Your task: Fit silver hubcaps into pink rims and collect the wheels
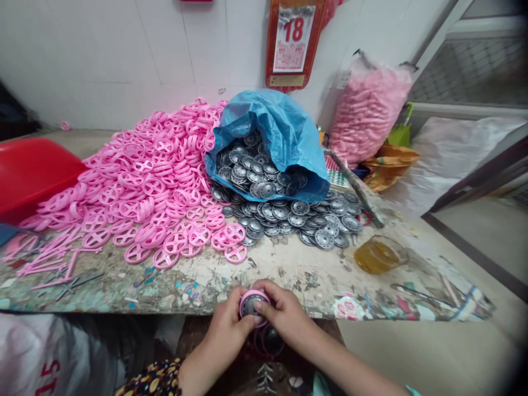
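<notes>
Clock read from the hands, twelve toward the wall. Pink spoked rings [157, 181], heaped, at eleven; red bin [35, 168] at ten; pink rods [61, 258], loose, nearer nine. Blue bag [280, 129], mouth open, at twelve; grey discs [284, 214] inside and spilled before it, toward one. Glass [377, 254] of amber liquid at two. Stained tabletop [297, 269] strip between heaps and front edge, which runs nine to three at the hands. Left hand [230, 316], forearm from seven, and right hand [282, 308], forearm from four, together grasp one pink-rimmed grey wheel [249, 305], thumbs across its face.
</notes>
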The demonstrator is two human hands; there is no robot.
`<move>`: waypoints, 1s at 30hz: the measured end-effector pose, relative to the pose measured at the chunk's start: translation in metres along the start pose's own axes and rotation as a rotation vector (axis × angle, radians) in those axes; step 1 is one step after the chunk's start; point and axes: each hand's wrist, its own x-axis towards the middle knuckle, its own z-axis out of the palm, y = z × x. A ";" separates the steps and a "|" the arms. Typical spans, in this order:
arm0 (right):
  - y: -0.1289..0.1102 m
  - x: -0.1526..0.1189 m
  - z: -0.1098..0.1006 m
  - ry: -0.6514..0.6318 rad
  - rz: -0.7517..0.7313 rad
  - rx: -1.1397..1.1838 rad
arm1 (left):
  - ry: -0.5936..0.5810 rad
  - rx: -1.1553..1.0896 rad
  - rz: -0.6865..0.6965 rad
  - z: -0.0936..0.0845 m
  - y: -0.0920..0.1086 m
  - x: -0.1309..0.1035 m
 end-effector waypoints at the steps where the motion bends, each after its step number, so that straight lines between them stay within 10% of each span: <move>1: 0.000 -0.003 -0.005 -0.056 -0.007 -0.103 | -0.051 0.048 0.011 -0.004 -0.001 0.000; 4: -0.003 -0.007 -0.022 -0.152 -0.048 -0.493 | -0.101 0.139 0.004 -0.018 -0.003 0.006; 13: -0.007 0.100 -0.040 0.167 -0.201 -1.103 | 0.419 0.881 0.438 -0.057 0.027 0.078; 20: 0.001 0.113 -0.039 0.223 -0.358 -1.050 | 0.389 1.194 0.435 -0.062 0.038 0.105; 25: 0.007 0.086 -0.050 0.376 -0.307 -0.439 | 0.410 0.718 0.495 -0.060 0.033 0.088; 30: -0.004 0.064 -0.026 0.410 -0.186 0.115 | 0.237 -0.414 0.123 -0.030 0.038 0.062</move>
